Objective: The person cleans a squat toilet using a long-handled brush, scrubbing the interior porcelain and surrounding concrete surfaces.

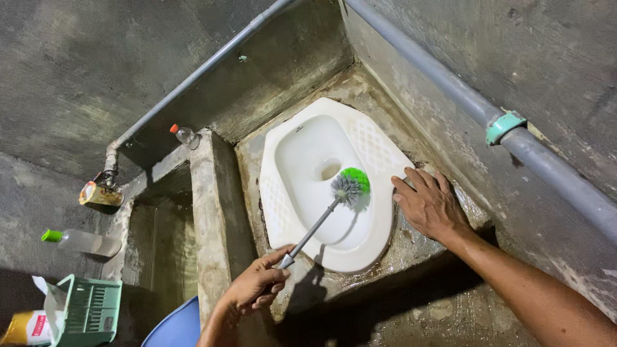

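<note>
brush (349,186) down in the pan (302,218), left hand (256,287) curled tight round its handle, right hand (429,205) flat, fingers spread on wet ledge (385,289), bowl looking white, surrounding concrete grimy

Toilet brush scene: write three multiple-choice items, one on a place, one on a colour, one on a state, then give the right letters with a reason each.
1. Where is the brush head?
A. Inside the white squat pan
B. In the green basket
C. On the concrete ledge

2. What colour are the bristles?
A. Red and black
B. Green and grey
C. Yellow only

3. What is the right hand doing?
A. Holding a bottle
B. Gripping the pipe
C. Resting flat on the floor beside the pan

Answers:
1 A, the head sits in the bowl near the drain hole.
2 B, both colours show on the head.
3 C, its fingers are spread on wet concrete; the left hand holds the brush handle.
</note>
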